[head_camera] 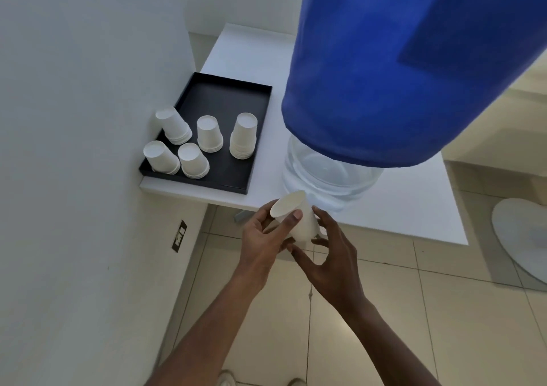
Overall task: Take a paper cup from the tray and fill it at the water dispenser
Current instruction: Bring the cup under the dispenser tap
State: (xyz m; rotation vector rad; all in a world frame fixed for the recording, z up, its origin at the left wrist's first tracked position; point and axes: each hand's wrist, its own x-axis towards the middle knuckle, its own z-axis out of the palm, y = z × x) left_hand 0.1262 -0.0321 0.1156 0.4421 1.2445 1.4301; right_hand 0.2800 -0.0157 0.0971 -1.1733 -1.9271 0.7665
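A white paper cup (pixel 297 218) is held upside down and tilted, its flat base facing up and left, just off the table's front edge. My left hand (pixel 263 237) grips it from the left, thumb across its side. My right hand (pixel 328 252) touches its lower rim from the right with fingers spread. Right above the cup stands the water dispenser, a clear bottle (pixel 328 175) under a blue cover (pixel 384 74); its tap is hidden. The black tray (pixel 233 178) lies to the left on the table and holds several stacks of upturned cups (pixel 209 134).
The white table (pixel 399 208) juts from a white wall (pixel 74 148) on the left, which carries a wall socket (pixel 179 236). Beige floor tiles lie below, with a pale round base (pixel 521 237) at the right. Shoe tips (pixel 228 379) show at the bottom.
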